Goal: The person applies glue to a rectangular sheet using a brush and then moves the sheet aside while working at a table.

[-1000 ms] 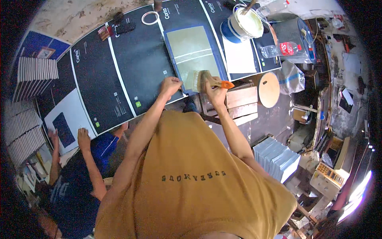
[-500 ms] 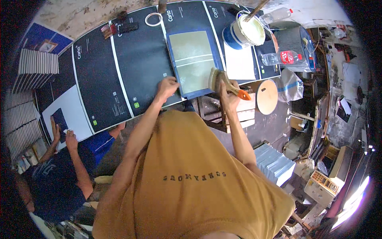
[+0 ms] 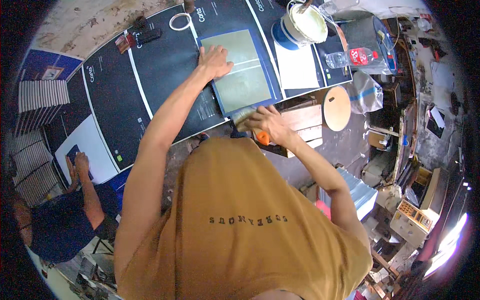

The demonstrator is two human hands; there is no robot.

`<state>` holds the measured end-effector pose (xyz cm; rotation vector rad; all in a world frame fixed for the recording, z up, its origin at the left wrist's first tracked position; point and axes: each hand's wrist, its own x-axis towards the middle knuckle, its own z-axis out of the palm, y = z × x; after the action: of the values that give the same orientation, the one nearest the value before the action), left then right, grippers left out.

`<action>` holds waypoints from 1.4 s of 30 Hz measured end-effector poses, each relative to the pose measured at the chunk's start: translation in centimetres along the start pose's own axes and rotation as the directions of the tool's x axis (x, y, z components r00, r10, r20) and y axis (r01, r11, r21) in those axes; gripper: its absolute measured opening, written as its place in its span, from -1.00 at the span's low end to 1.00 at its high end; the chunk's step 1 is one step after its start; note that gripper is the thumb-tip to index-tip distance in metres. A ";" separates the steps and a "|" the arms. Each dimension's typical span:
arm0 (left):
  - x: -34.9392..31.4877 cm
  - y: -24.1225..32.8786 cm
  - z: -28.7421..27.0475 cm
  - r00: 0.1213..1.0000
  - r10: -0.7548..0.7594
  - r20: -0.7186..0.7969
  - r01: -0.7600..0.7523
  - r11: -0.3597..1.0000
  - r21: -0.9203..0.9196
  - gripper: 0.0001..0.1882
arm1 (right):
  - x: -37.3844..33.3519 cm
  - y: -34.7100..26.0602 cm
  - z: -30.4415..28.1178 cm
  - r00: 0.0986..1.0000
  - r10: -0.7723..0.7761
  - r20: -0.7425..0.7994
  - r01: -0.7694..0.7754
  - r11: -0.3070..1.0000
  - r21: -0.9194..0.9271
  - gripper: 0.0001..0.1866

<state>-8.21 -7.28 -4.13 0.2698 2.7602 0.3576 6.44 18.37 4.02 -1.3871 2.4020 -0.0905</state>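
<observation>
- Plainly, the left hand (image 3: 215, 62) lies open, fingers spread, on the blue-edged board (image 3: 245, 89).
- Right hand (image 3: 270, 123) grips the brush (image 3: 243, 116) at the board's near edge.

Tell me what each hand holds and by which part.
Right hand: brush, gripped between bristles and orange end. Left hand: nothing, resting on the panel.

Greenish panel (image 3: 245, 86) edged blue, lying flat, orange-ended brush (image 3: 241, 118) at its near edge

At 12 o'clock, the brush (image 3: 242, 118) is blurred; its orange handle (image 3: 263, 138) is partly concealed by the right hand (image 3: 270, 123). Clear bottle (image 3: 344, 5), 1 o'clock: truncated by upper edge.
</observation>
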 end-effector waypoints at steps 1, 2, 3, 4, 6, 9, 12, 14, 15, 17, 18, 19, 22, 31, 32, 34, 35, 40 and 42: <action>0.1 0.0 0.1 1.000 0.019 -0.019 -0.019 1.000 0.014 -0.35 | -0.3 -0.1 -1.6 0.999 -0.005 0.050 0.006 1.000 -0.007 -0.60; 0.2 -0.1 0.0 1.000 0.024 -0.017 -0.024 1.000 0.015 -0.35 | 0.1 0.1 -1.7 0.999 0.000 0.050 0.000 1.000 -0.005 -0.60; 0.4 -0.3 0.0 1.000 0.000 -0.006 0.000 1.000 0.021 -0.35 | 1.0 0.5 -1.7 0.994 0.036 -0.107 -0.037 0.999 -0.006 -0.60; 0.5 -0.1 -0.3 1.000 -0.023 0.004 0.023 0.999 0.024 -0.35 | 1.8 0.9 -1.8 0.963 0.070 -0.259 -0.074 0.997 -0.005 -0.60; 0.4 0.5 -0.8 0.998 -0.032 0.044 0.032 0.999 0.001 -0.33 | 2.1 1.6 -1.1 0.944 0.057 -0.326 -0.053 0.998 0.020 -0.60; 0.2 -0.1 -0.7 0.997 -0.046 0.064 0.047 0.999 -0.013 -0.30 | 0.1 1.6 -1.6 0.999 0.023 -0.022 -0.023 1.000 0.008 -0.65; -1.8 -0.4 0.5 0.985 -0.106 -0.135 0.089 0.988 -0.126 -0.31 | -4.2 2.1 -2.5 0.964 0.132 -0.233 -0.124 0.991 0.049 -0.71; -2.7 -3.0 3.9 0.813 -0.358 -0.460 0.126 0.878 -0.462 -0.37 | -5.2 3.5 -3.3 0.847 0.132 -0.515 -0.066 0.987 0.144 -0.76; -3.0 -4.9 6.9 0.646 -0.541 -0.538 0.077 0.748 -0.660 -0.41 | -4.7 3.7 -3.3 0.848 0.120 -0.517 -0.054 0.988 0.142 -0.76; -4.7 -4.5 5.9 0.808 -0.519 0.280 0.402 0.139 -0.905 -0.57 | -4.1 3.7 -2.6 0.409 0.731 -0.546 -0.246 0.664 0.706 -0.82; -5.2 -3.7 6.0 0.815 -0.507 0.281 0.405 0.151 -0.902 -0.57 | -3.6 3.6 -2.2 0.124 0.920 -0.371 -0.183 0.389 0.903 -0.80; -5.4 -3.2 6.0 0.830 -0.475 0.293 0.371 0.078 -0.925 -0.64 | -2.4 3.6 -2.0 0.128 0.914 -0.384 -0.073 0.395 0.916 -0.77; -4.9 -4.3 9.1 0.827 -0.487 0.279 0.343 0.045 -0.938 -0.72 | 3.9 4.7 1.5 0.217 0.893 -0.394 -0.183 0.434 0.882 -0.76; -5.2 -5.1 10.2 0.807 -0.550 0.214 0.349 0.153 -0.925 -0.72 | -5.3 6.2 7.2 0.163 0.876 -0.454 -0.380 0.480 0.790 -0.57; -5.9 -5.8 9.8 0.800 -0.562 0.211 0.346 0.145 -0.927 -0.72 | -9.1 7.9 8.5 0.023 0.900 -0.435 -0.539 0.378 0.753 -0.63; -7.9 -7.1 9.0 0.863 -0.457 0.214 0.273 0.065 -0.960 -0.70 | -16.2 10.3 10.9 -0.268 0.863 -0.427 -0.428 0.291 0.856 -0.73; -9.3 -7.0 7.0 0.860 -0.461 0.216 0.298 0.111 -0.948 -0.73 | -19.2 9.7 10.7 -0.317 0.851 -0.418 -0.368 0.296 0.882 -0.73; -20.2 -18.7 10.3 0.723 -0.640 0.259 0.286 -0.064 -0.956 -0.60 | -19.4 8.6 7.8 -0.486 0.833 -0.265 0.036 0.322 0.946 -0.72; -23.1 -21.6 10.4 0.666 -0.715 0.212 0.314 0.011 -0.949 -0.83 | -18.9 8.0 7.5 -0.427 0.899 -0.097 0.251 0.221 0.943 -0.72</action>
<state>13.73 -30.90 -12.39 -1.2728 2.0025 1.8748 10.92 39.40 0.43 1.3135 2.5526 -2.4719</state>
